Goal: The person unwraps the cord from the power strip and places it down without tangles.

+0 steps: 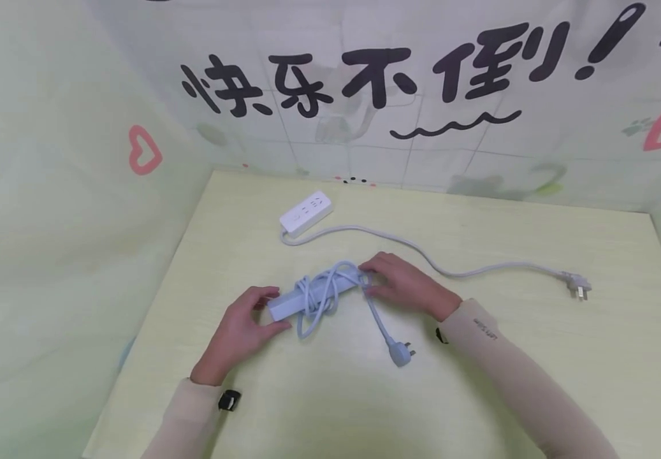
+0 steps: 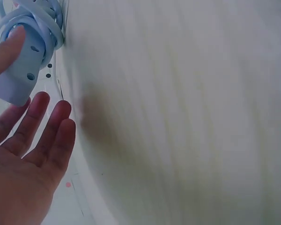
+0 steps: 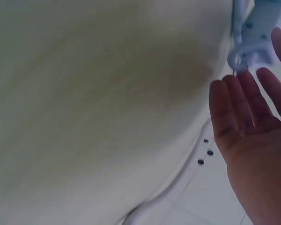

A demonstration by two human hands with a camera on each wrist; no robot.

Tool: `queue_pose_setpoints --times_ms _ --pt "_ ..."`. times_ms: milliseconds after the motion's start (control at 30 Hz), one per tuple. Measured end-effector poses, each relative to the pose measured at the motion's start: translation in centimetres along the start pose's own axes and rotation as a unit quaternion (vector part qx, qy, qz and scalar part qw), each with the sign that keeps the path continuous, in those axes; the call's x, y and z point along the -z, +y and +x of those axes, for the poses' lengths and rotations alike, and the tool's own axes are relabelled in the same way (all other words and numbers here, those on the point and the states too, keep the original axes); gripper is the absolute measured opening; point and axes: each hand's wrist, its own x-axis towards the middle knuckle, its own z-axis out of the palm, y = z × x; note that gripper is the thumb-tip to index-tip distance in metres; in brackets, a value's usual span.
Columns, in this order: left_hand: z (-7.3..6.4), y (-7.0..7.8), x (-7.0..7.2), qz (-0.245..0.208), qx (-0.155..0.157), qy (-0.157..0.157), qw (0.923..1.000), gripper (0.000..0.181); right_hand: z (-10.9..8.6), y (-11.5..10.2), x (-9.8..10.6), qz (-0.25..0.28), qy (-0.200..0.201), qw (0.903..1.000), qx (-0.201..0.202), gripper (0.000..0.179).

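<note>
- The left hand [image 1: 242, 325] has its thumb and fingers apart, one on either side of the near end of the blue strip [image 1: 287, 306]; the left wrist view shows the thumb across the strip and the other fingers loosely stretched by its end. How firmly they touch it cannot be told.
- The right hand [image 1: 401, 280] is at the other end, thumb and fingers also apart around the tip, where the blue cord [image 1: 378, 319] makes a small loop; contact there is unclear.
- Between the two hands lies the blue strip, its long axis running from the left hand away and to the right, so the end by the right hand is the farther one.
- The blue cord is wound in loose coils about the strip's middle, then drops from the right hand's end toward the person.
- Nearer the person than the right hand is the blue plug [image 1: 399, 354], prongs pointing right.
- Beyond the left hand and to its right lies the white strip [image 1: 305, 214], sockets up, its long axis slanting away to the right.
- From its near end the grey cord [image 1: 456, 275] bends round and passes beyond the right hand.
- Well right of the right hand is the grey plug [image 1: 575, 282], prongs toward the person.
- Under both hands spreads the table [image 1: 433, 408]; beyond it stands a pale wall [image 1: 594, 127] with black writing [image 1: 378, 86].
</note>
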Motion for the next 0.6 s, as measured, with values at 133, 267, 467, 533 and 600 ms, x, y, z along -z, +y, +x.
queue_pose_setpoints --times_ms 133,267,467,533,600 --pt "0.1 0.1 -0.2 0.021 0.000 0.019 0.9996 0.058 0.6 -0.3 -1.1 -0.019 0.013 0.9996 0.019 0.048" --pt "0.3 0.3 -0.4 0.005 0.003 0.021 0.9997 0.051 0.8 -0.4 -1.5 -0.024 0.026 0.9991 0.021 0.047" --pt "0.8 0.9 -0.3 -0.113 0.093 -0.029 0.9888 0.060 0.9 -0.6 -1.5 -0.009 0.032 0.9993 0.018 0.043" --pt "0.9 1.0 -0.1 -0.136 0.126 -0.037 0.9819 0.061 0.8 -0.6 -1.5 0.001 0.034 0.9993 0.015 0.042" --pt "1.1 1.1 0.1 -0.150 0.160 -0.042 0.9748 0.062 0.8 -0.6 -1.5 0.014 0.035 0.9992 0.016 0.041"
